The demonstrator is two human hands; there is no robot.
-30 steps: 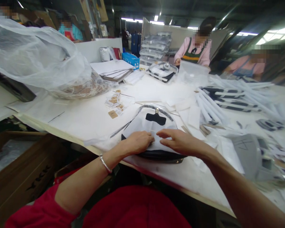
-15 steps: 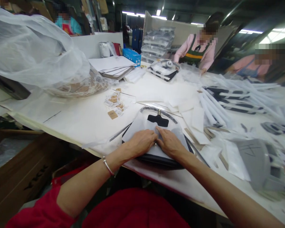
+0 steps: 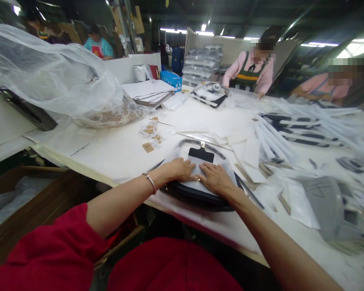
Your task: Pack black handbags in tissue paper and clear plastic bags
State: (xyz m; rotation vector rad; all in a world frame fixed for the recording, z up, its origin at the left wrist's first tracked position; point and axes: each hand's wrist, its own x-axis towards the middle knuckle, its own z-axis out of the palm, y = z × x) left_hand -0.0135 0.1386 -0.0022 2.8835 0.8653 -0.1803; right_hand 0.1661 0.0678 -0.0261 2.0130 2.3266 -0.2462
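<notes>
A black handbag (image 3: 197, 198) lies near the table's front edge, with its handle (image 3: 220, 151) wrapped and curving away from me. Thin white paper (image 3: 195, 160) covers much of its upper face. My left hand (image 3: 182, 169) rests on the paper's left part, fingers stretched forward. My right hand (image 3: 216, 178) lies flat beside it, fingers spread, the two thumbs close together by a small metal stud (image 3: 198, 180). Just beyond my fingers is a black tab (image 3: 202, 154) with a gold-coloured metal clip (image 3: 202, 144). Neither hand grips anything.
Small tan-and-white tags (image 3: 148, 147) lie left of the bag. A large translucent plastic bag (image 3: 63, 81) stands at the left, with a cardboard box (image 3: 39, 206) below the table. White rolls (image 3: 265, 139) and packing scraps cover the right. Across the table is a co-worker (image 3: 248, 72).
Both hands have moved slightly apart, and their fingers have spread flatter over the paper. The black bag's front edge shows more at the left. The camera view has shifted a little.
</notes>
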